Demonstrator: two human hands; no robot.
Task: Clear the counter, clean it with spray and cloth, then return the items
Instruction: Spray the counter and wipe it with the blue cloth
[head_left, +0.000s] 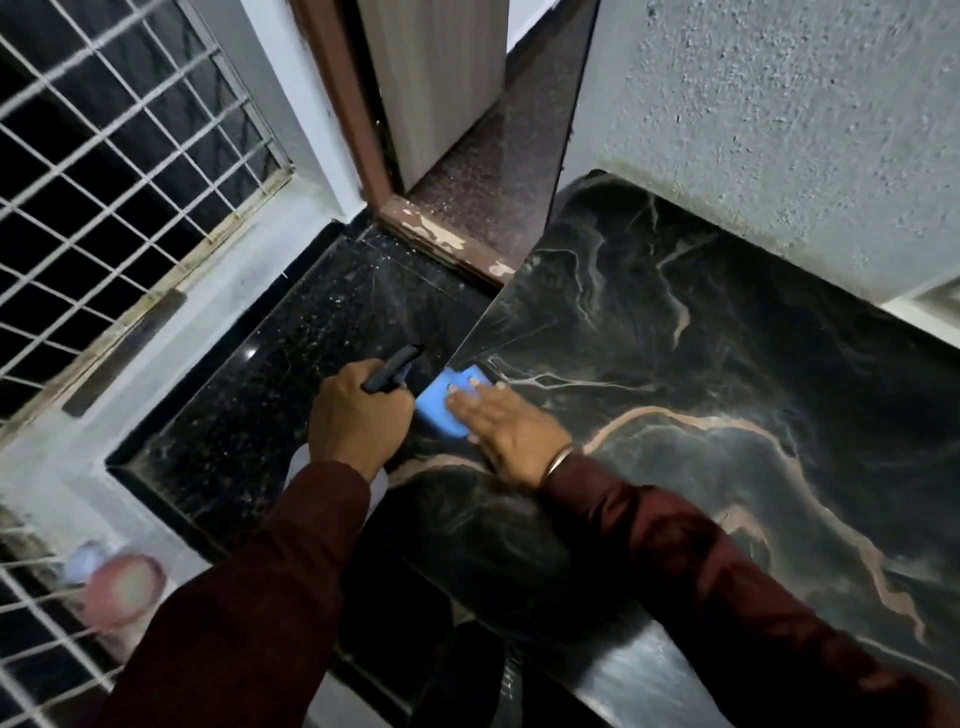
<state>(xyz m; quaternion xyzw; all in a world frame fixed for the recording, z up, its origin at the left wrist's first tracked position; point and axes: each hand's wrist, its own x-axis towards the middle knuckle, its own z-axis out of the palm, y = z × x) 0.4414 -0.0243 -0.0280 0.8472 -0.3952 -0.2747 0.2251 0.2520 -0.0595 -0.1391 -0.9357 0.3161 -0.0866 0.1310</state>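
The counter (727, 332) is a dark marble slab with pale brown veins, running from the centre to the right. My left hand (358, 415) grips a spray bottle whose black nozzle (392, 368) points up and away over the counter's left corner; the pale bottle body (298, 460) shows below my wrist. A fine mist hangs ahead of the nozzle. My right hand (506, 428) lies flat with straight fingers on a folded blue cloth (441, 402), pressing it on the counter near the left corner.
A lower black speckled ledge (270, 374) lies left of the counter, below a grilled window (114, 171). A brown door frame (363, 135) and a rough white wall (779, 114) stand behind. Blurred pink and pale objects (122, 592) sit at the lower left.
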